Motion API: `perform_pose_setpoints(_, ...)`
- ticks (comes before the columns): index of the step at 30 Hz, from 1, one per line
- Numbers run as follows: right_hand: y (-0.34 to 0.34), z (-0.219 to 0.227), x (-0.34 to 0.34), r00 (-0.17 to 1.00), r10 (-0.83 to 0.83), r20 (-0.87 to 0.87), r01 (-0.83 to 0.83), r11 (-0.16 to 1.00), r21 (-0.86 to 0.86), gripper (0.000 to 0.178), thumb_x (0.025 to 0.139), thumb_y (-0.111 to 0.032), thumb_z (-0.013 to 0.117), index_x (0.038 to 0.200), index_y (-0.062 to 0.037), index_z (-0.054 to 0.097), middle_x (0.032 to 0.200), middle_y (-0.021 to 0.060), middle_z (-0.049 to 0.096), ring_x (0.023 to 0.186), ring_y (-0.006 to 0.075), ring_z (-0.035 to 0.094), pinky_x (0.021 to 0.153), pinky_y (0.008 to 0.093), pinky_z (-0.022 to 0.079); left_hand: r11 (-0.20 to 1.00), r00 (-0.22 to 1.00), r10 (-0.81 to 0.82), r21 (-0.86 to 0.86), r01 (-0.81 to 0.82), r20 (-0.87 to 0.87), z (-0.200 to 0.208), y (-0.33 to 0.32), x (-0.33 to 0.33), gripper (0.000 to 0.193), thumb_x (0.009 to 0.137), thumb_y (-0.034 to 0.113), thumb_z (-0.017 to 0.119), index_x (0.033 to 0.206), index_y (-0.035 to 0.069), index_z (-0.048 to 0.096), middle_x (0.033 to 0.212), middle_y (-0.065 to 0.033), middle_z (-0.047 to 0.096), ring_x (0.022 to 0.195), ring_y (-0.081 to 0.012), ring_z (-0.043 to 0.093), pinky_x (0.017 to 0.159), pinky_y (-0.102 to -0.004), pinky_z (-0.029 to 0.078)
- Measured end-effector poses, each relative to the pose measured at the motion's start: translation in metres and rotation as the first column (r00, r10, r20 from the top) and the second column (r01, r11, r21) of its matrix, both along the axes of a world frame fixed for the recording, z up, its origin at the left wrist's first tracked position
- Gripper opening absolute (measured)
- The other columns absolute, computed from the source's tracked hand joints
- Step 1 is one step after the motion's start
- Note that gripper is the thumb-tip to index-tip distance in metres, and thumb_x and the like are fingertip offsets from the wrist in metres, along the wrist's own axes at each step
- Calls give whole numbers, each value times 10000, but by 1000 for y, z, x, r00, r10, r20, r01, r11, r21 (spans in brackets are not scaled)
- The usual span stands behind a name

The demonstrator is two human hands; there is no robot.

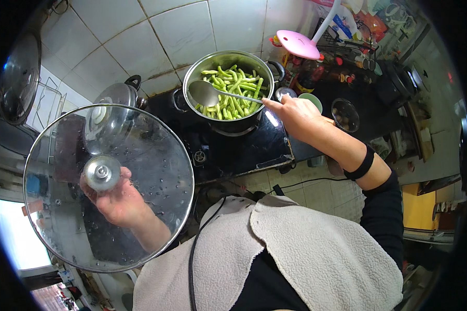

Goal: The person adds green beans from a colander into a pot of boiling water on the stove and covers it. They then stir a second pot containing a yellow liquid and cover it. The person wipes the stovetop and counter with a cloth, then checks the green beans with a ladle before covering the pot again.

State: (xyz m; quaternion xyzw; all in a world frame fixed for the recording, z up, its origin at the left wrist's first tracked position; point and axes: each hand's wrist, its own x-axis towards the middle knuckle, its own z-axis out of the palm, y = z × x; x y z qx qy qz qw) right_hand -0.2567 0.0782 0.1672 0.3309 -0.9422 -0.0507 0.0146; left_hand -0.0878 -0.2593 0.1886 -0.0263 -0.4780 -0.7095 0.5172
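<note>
My right hand (294, 116) is closed around the handle of a metal ladle (204, 94), whose bowl hangs over the left inner side of a steel pot (248, 56). Cut green beans (233, 96) fill much of that pot, which stands on a black stove. At the left, my left hand (120, 204) shows through a large glass lid (155, 155) with a metal rim. Its fingers are wrapped around the lid's knob (101, 173), and the lid is raised and tilted. Water drops dot the glass. The ladle's grip end is hidden by my right hand.
Behind the glass lid stands another lidded pot (117, 96). Right of the bean pot are a green bowl (311, 102), a dark bowl (345, 115) and bottles (310, 72). A pink disc on a pale stem (299, 44) overhangs them. Wall tiles (184, 33) rise behind the stove (233, 150).
</note>
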Motion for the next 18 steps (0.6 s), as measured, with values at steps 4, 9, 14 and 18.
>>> perform_pose_setpoints(4, 1, 12, -16, 1000, -19, -25, 19, 1000, 16, 556, 814, -58, 576, 1339, -226, 503, 888, 100, 575, 748, 260, 634, 609, 358, 527, 993, 993, 102, 55, -106, 63, -1, -4, 6, 415, 770, 251, 501, 1127, 40, 483, 977, -132, 558, 772, -237, 572, 578, -336, 462)
perform_pose_setpoints(9, 30, 45, -6, 961, -123, -246, 89, 985, -145, 488, 811, -40, 567, 1231, -287, 603, 826, 56, 556, 748, 239, 636, 629, 347, 531, 990, 998, 60, 128, -57, -22, -7, -16, 11, 424, 788, 240, 508, 1156, 30, 499, 1000, -136, 581, 807, -236, 576, 604, -342, 458)
perform_pose_setpoints(14, 28, 34, 1, 969, 16, -248, -3, 999, 52, 492, 773, -29, 580, 1195, -279, 624, 876, 58, 547, 822, 233, 615, 677, 351, 514, 945, 940, -260, 139, 295, -222, -13, -20, 10, 397, 811, 228, 519, 1131, -1, 567, 1040, -150, 605, 861, -238, 578, 655, -349, 438)
perform_pose_setpoints(18, 16, 25, -5, 966, -1, -257, 2, 1000, 4, 498, 757, -9, 594, 1188, -256, 630, 809, 53, 512, 765, 225, 596, 643, 337, 503, 909, 923, -318, 207, 362, -216, -12, -12, 4, 356, 811, 192, 530, 1088, -28, 573, 1025, -139, 581, 871, -230, 527, 669, -332, 415)
